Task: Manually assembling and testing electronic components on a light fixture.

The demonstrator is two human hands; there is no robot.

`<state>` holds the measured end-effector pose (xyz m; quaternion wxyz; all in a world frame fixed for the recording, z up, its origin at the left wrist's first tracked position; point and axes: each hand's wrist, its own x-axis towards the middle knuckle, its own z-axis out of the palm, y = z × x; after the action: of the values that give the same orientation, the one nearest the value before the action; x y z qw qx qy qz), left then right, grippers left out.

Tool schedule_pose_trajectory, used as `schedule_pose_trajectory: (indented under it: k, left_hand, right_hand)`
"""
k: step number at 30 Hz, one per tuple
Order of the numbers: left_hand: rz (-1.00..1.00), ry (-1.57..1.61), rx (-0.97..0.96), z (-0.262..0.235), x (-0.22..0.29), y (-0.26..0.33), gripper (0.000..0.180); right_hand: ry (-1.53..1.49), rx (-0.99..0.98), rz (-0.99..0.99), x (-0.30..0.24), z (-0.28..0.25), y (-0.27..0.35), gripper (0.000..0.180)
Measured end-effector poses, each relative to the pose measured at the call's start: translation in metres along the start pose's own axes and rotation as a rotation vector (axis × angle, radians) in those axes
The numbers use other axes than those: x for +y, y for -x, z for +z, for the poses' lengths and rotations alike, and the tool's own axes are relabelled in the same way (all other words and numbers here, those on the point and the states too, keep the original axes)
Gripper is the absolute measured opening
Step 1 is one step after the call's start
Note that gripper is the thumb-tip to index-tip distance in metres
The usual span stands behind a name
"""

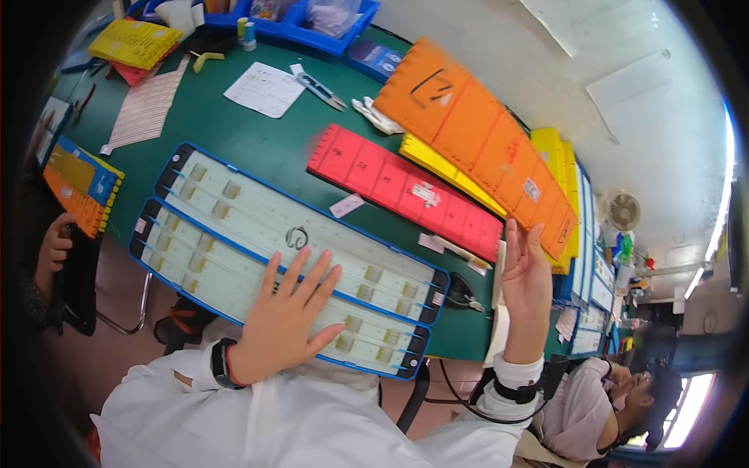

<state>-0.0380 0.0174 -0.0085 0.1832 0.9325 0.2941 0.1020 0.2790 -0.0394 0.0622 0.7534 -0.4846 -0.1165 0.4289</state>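
My left hand lies with fingers spread on a long, clear-lidded case with blue edges. This case is made of two joined halves, and several small yellowish pieces sit inside them. At the right, my right hand grips the lower end of a long orange segmented board with notched edges; its thumb shows on the near face, and the other fingers are partly hidden. Beneath the raised orange board are a pink-red segmented board and a yellow one, both on the green table.
Blue bins line the back of the table. Scissors lie beside a written paper sheet. Black pliers rest near the right edge. Yellow boards stand against the wall. Another person sits at the right; a person's hand shows at the left.
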Motion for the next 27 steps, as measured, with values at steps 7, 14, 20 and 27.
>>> schedule_pose_trajectory:
  k: [7,14,20,27]
  left_hand:
    - [0.001,0.027,-0.042,0.000,0.001,0.001,0.070]
    - [-0.008,0.028,-0.076,-0.002,0.000,-0.003,0.071]
    - [-0.005,0.020,-0.025,-0.003,-0.002,-0.006,0.070]
    - [0.080,-0.144,0.128,0.012,-0.007,0.004,0.065]
  right_hand:
    - [-0.024,-0.007,0.155,0.021,0.022,-0.011,0.036]
    - [-0.012,-0.031,0.374,0.058,0.014,-0.015,0.033]
    - [-0.189,-0.001,0.469,0.048,0.019,-0.022,0.033]
    - [-0.175,0.123,0.294,0.086,-0.026,-0.011,0.031]
